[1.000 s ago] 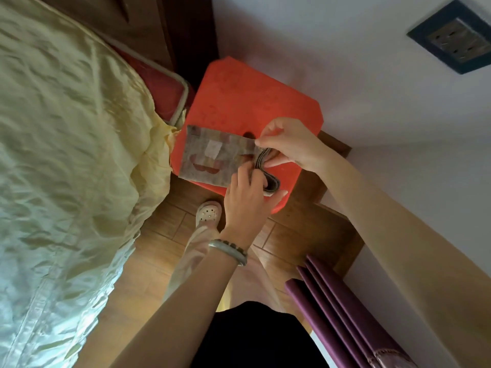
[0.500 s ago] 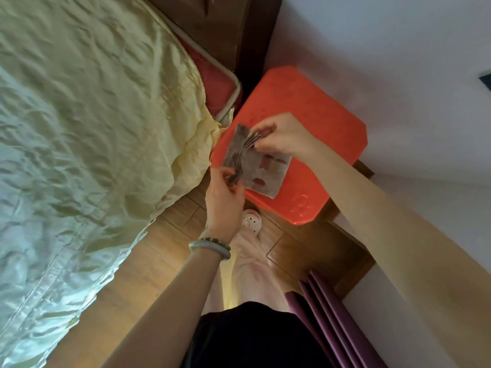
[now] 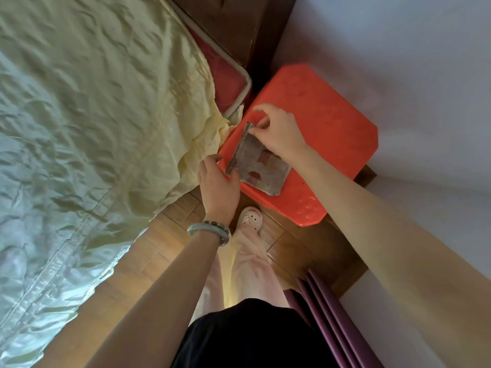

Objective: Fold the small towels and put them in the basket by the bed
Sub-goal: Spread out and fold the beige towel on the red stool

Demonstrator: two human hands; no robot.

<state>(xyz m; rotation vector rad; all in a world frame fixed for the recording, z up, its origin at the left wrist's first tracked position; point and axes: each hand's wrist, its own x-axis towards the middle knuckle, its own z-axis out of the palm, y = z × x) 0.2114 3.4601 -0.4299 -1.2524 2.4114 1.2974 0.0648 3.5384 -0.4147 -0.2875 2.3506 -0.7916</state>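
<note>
A small folded towel (image 3: 261,166), grey-brown with red patches, is held just above an orange plastic stool (image 3: 326,134). My right hand (image 3: 279,131) pinches its upper end between thumb and fingers. My left hand (image 3: 216,181) grips the towel's lower left corner by the folded edge. The towel's folded layers show along its left side. No basket is in view.
A bed with a pale yellow cover (image 3: 93,128) fills the left. A dark wooden headboard (image 3: 239,25) and a red mattress corner (image 3: 228,75) stand behind the stool. White wall (image 3: 398,49) on the right, purple curtain (image 3: 334,322) at lower right, wooden floor (image 3: 159,248) and my slippered foot (image 3: 249,217) below.
The view has swung right to left, so the bed fills more of the frame. The towel, first spread flat across the stool, has been turned on its side and lowered towards the stool.
</note>
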